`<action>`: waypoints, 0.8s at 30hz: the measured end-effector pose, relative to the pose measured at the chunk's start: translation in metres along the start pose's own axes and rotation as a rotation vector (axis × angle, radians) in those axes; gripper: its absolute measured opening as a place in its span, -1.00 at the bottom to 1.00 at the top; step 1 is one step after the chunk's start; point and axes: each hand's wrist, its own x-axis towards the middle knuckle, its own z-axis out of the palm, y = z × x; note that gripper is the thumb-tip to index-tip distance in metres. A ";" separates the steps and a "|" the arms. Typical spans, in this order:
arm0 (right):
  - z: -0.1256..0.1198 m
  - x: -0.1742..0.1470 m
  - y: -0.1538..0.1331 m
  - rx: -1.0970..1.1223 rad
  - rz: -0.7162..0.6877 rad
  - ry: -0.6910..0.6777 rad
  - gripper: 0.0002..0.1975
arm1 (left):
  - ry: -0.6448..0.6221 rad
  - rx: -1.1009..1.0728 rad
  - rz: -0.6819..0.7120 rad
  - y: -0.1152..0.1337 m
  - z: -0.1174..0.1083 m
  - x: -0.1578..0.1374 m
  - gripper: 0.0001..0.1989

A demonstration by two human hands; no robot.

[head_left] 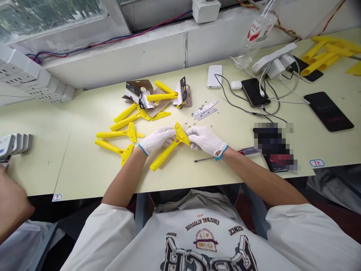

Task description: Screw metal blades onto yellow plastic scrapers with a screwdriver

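A yellow scraper [165, 155] is between my two gloved hands, its handle slanting down toward me. My left hand [159, 140], in a white knit glove with a blue cuff, is closed on the left side of the scraper's wide head. On the other side my right hand [207, 140] pinches the head's edge, and a thin strip of metal seems to show by its fingertips. Beyond the hands lie flat metal blades [207, 112] and several small screws [189, 124]. A screwdriver [208, 159] rests beside my right wrist, its handle partly hidden by the forearm.
More yellow scraper parts [121, 133] lie at left, with carded scrapers [162, 96] behind them. To the right are a white power bank [214, 76], phones [328, 111], cables, a power strip [275, 58] and a plastic bottle [258, 34]. A co-worker's arm [12, 205] shows at far left.
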 end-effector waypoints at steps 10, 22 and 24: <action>0.003 0.000 0.003 -0.063 -0.043 -0.001 -0.69 | -0.093 -0.157 0.048 -0.015 0.012 0.005 -0.66; 0.001 0.004 0.005 -0.164 -0.078 0.044 -0.75 | -0.082 -0.176 0.046 0.001 0.023 -0.004 -0.76; 0.002 0.007 0.007 -0.180 -0.075 0.055 -0.81 | -0.092 -0.174 0.046 0.000 0.023 -0.003 -0.76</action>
